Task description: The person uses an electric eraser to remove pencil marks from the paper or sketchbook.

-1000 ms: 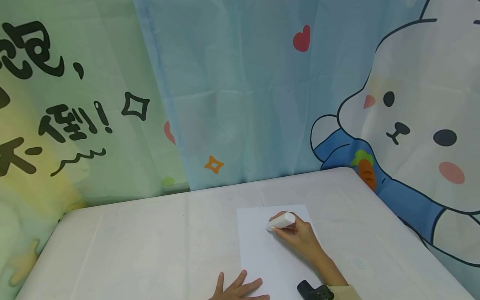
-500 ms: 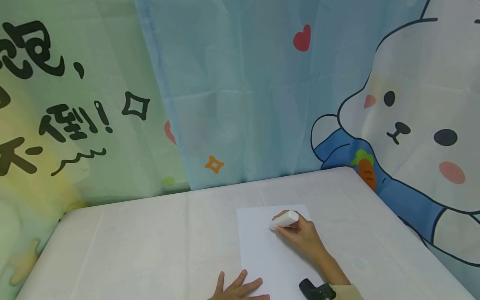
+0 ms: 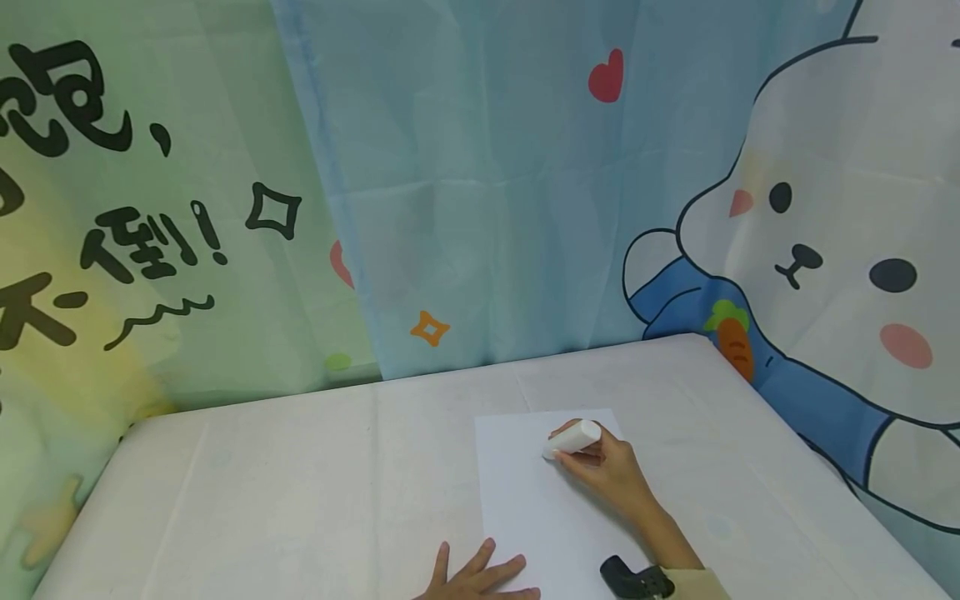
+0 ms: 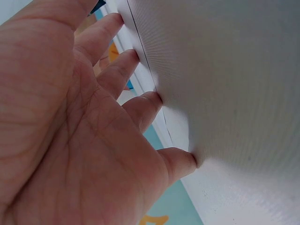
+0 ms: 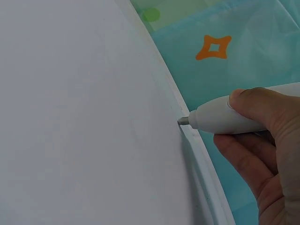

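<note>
A sheet of white paper (image 3: 517, 492) lies on the white-covered table. My right hand (image 3: 617, 477) holds a thick white pen-shaped tool (image 3: 573, 438) over the paper's upper half, tilted, between thumb and fingers. In the right wrist view the tool's tapered body (image 5: 234, 116) ends in a short grey tip (image 5: 183, 121), which appears to touch the paper. No mark shows clearly on the sheet. With fingers spread, my left hand (image 3: 480, 578) rests at the paper's lower left edge. Its fingertips press on the surface in the left wrist view, where the palm (image 4: 103, 145) shows.
The table (image 3: 285, 492) has a white cover and extends left and right of the paper. Behind it hangs a printed curtain (image 3: 480, 183) with a cartoon bear and lettering. A black device (image 3: 633, 579) is worn on the right wrist.
My right hand, with the white pen-shaped tool, has shifted slightly to the right over the paper. My left hand stays in nearly the same place.
</note>
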The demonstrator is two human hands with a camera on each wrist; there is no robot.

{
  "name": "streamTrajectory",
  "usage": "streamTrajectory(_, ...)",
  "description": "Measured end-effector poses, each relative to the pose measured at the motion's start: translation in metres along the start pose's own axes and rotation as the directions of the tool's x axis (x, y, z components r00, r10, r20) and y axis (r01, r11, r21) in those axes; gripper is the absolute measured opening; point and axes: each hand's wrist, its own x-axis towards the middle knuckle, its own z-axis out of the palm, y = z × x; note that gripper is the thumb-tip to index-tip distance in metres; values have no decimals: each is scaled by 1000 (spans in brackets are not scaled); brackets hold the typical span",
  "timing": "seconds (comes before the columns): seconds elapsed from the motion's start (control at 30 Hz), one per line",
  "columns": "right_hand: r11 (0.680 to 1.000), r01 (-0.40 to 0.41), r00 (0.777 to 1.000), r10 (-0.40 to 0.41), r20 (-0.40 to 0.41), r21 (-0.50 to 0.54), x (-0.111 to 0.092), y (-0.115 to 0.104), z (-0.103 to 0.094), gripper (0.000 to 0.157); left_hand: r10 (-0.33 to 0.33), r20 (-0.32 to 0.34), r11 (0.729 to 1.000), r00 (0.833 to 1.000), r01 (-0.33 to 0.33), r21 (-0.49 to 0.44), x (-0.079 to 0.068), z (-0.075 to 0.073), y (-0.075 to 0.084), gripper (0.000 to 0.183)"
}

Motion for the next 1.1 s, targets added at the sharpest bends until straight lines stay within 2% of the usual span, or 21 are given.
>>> streamTrajectory(0.47,999,-24,999,25,-38,43,0,-2,2,44,-2,-4,1000,1000,2,22,-2,2,-2,53)
streamTrajectory(0.67,990,-102,993,106,-42,97,2,-7,3,56,2,-13,1000,1000,-2,-3,-5,0,-3,53)
streamTrajectory(0.9,990,-131,989,134,-59,48,5,-8,1,54,13,13,1000,1000,-13,4,-4,-3,-2,56)
streamTrajectory(1.03,983,-146,986,153,-65,109,10,-9,1,52,16,7,1000,1000,-16,24,-3,-5,0,55)
streamTrajectory(1.1,970,-177,980,189,-58,168,11,-10,1,52,18,7,999,1000,-18,28,-3,-6,1,55)
